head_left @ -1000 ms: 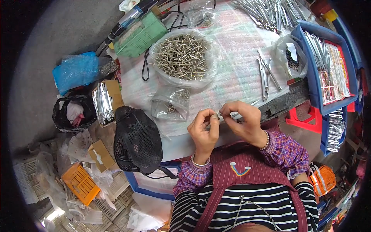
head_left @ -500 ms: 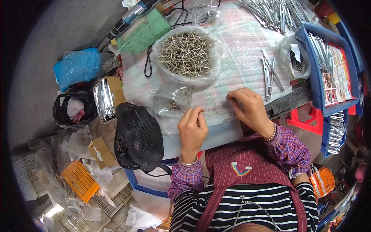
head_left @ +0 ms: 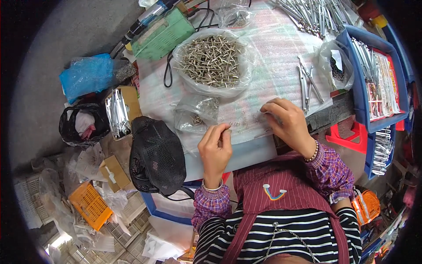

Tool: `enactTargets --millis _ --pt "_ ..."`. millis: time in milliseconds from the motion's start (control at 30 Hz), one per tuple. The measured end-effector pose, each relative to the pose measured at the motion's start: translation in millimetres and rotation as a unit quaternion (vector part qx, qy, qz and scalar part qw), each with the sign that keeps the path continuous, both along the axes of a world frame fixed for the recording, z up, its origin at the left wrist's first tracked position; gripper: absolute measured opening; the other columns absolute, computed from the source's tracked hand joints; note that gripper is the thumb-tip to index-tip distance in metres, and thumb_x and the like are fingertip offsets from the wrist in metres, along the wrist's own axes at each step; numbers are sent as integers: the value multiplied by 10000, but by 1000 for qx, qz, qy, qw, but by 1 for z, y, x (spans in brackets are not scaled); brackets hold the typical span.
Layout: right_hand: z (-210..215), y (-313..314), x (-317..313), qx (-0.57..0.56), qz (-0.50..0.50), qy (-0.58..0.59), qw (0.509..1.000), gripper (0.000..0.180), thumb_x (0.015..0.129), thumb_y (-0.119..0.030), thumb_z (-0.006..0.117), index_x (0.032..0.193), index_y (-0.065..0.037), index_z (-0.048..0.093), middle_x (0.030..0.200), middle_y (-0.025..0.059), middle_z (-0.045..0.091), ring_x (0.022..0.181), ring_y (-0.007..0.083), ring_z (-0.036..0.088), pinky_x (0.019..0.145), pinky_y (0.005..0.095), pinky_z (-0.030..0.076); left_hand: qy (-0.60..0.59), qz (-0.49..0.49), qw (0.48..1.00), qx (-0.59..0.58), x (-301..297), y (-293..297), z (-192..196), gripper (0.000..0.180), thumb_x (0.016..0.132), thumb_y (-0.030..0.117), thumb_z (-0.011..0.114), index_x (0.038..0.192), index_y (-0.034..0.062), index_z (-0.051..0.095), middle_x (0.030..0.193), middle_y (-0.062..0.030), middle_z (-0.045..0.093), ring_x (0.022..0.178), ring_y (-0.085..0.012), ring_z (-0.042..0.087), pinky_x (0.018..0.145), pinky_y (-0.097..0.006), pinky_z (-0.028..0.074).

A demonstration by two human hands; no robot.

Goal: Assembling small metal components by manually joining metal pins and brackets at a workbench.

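My left hand [head_left: 215, 147] rests on the white foam sheet [head_left: 268, 57] at the table's near edge, with its thumb and forefinger pinched on what looks like a small metal part. My right hand [head_left: 285, 121] lies fingers-down on the sheet to the right, fingertips on several tiny loose parts; I cannot tell whether it grips one. A small clear bag [head_left: 198, 112] of tiny parts lies just beyond my left hand. Farther back sits a big open clear bag of metal T-shaped pins [head_left: 213, 59].
A few finished metal pieces [head_left: 307, 81] lie right of the pin bag, and many more [head_left: 307, 17] lie at the back. Blue trays [head_left: 373, 79] stand at the right, a green box [head_left: 162, 37] at the back left, a black mesh bag [head_left: 156, 156] at the table's left corner.
My hands were together in front of my chest holding a small piece; they have parted and dropped onto the foam sheet, the right reaching out to the loose parts.
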State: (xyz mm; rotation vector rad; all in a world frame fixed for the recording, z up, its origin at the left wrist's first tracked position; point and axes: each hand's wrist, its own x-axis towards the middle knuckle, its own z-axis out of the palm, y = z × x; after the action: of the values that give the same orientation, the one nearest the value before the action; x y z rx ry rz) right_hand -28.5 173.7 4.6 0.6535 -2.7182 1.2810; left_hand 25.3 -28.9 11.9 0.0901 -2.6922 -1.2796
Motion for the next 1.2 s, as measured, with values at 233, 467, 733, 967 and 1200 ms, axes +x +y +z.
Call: enactTargets --millis 233,467,733,967,1200 --pt "5 6 7 25 22 -7 999 161 717 -11 621 876 -35 616 830 89 602 747 292 565 650 371 460 19 -5 1000 -8 -3 2 -1 85 761 -19 616 840 7 632 712 -56 593 547 -103 503 498 -219 379" --pt "2 2 1 29 15 -10 999 176 708 -18 624 884 -34 616 823 87 593 764 290 560 662 373 459 5 -54 998 -26 3 5 -10 112 750 -24 627 860 1 637 745 -68 607 569 -117 526 531 -230 416" --pt "9 -16 -19 53 31 22 998 196 697 -32 624 892 -38 607 850 83 568 786 280 547 671 373 461 -20 -16 1000 -3 10 -4 -2 118 742 -35 625 855 -4 642 754 -81 612 581 -133 547 529 -235 416" --pt "-1 -24 -4 102 72 25 992 176 657 -43 627 830 -54 597 791 69 528 746 263 534 650 360 461 -18 -16 999 -26 15 -9 -6 108 751 -31 616 855 -3 624 756 -91 605 618 -187 561 557 -274 431" --pt "-8 -28 0 114 80 29 990 155 676 -48 615 829 -52 590 785 68 538 749 258 545 634 358 465 -5 -10 1000 -10 15 -9 -7 99 750 -37 626 844 -6 629 725 -62 600 538 -96 503 489 -223 381"
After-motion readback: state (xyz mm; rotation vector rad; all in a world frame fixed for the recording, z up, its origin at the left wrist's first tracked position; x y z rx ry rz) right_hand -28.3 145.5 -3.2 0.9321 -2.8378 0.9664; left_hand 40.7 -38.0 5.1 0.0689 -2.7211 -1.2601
